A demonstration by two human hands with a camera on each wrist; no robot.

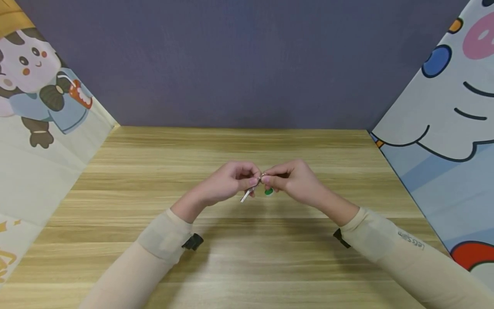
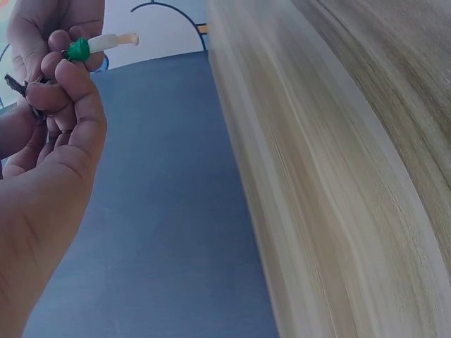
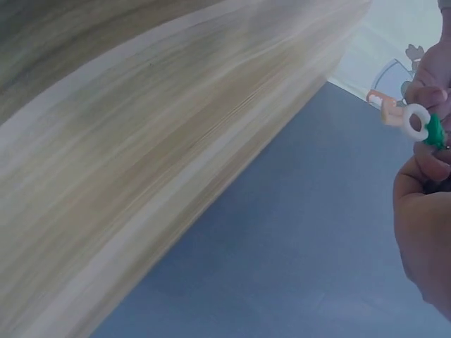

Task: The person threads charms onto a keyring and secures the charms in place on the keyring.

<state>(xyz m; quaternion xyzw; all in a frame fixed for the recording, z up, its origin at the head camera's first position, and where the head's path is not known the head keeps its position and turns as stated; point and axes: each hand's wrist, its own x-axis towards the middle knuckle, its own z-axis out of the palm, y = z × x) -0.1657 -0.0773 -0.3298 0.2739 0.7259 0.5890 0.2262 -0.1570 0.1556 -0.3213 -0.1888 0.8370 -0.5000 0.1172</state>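
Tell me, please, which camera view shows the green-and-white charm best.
The right wrist view, because the charm shows its looped shape there. The left wrist view shows it edge-on; the head view, only a small part.

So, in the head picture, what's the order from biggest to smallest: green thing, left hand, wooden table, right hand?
1. The wooden table
2. The left hand and right hand: too alike to rank
3. The green thing

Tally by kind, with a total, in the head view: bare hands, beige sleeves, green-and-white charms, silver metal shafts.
Bare left hand, bare right hand: 2
Beige sleeves: 2
Green-and-white charm: 1
Silver metal shaft: 1
Total: 6
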